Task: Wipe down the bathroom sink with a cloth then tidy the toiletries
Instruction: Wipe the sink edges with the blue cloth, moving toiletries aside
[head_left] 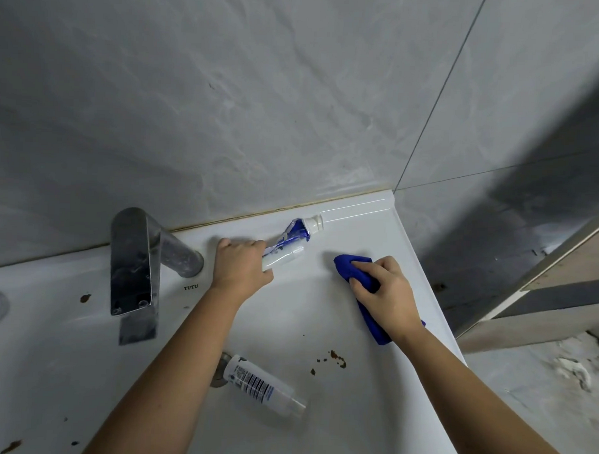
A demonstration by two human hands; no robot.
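white sink ledge (pixel 359 222) under grey tiles (pixel 261 106): left hand (pixel 239 265) grips the toothpaste tube (pixel 296 233) there, right hand (pixel 387 294) clutches the blue cloth (pixel 349 267) nearby, and a too hard squeeze may push paste out.

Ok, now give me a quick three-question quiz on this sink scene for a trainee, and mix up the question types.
1. Fill in: the white bottle lies on its ___ in the sink, not upright.
2. True or false: the right hand holds the blue cloth against the sink.
3. What does the left hand grip? A) the blue cloth B) the toothpaste tube C) the white bottle

Key: 1 side; 2 true; 3 B.
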